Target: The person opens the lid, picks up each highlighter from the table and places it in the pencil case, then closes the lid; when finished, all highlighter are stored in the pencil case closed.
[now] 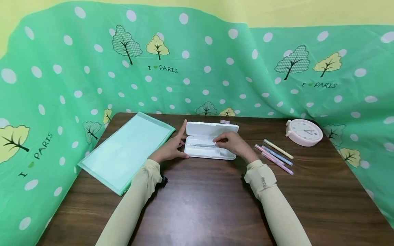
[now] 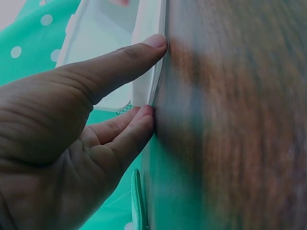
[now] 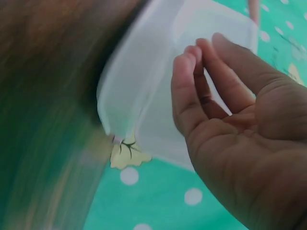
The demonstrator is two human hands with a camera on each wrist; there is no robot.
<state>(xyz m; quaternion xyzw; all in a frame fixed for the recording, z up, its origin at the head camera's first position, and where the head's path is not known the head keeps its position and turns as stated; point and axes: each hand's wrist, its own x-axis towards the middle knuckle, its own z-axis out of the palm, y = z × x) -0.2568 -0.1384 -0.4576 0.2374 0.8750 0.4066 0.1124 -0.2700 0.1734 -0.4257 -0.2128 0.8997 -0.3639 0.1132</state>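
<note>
A white pencil case (image 1: pixel 212 152) lies on the table with its lid (image 1: pixel 209 129) raised at the back. Inside it is a thin greyish pen-like stick (image 1: pixel 201 145). My left hand (image 1: pixel 170 147) braces the left end of the case; its thumb touches the front corner and its index finger extends upward beside the lid. In the left wrist view, the thumb and other fingertips meet the case's edge (image 2: pixel 152 81). Over the right half of the case is my right hand (image 1: pixel 234 143). Its bent fingers gather near the thumb (image 3: pixel 244 62), with nothing visible between them.
Several pastel pens (image 1: pixel 278 149) lie to the right of the case. Farther right stands a pale pink round clock (image 1: pixel 304 131). At left lies a mint-edged flat folder (image 1: pixel 129 150). A small pink item (image 1: pixel 225 121) shows behind the lid. Polka-dot green cloth (image 1: pixel 197 54) hangs around the table.
</note>
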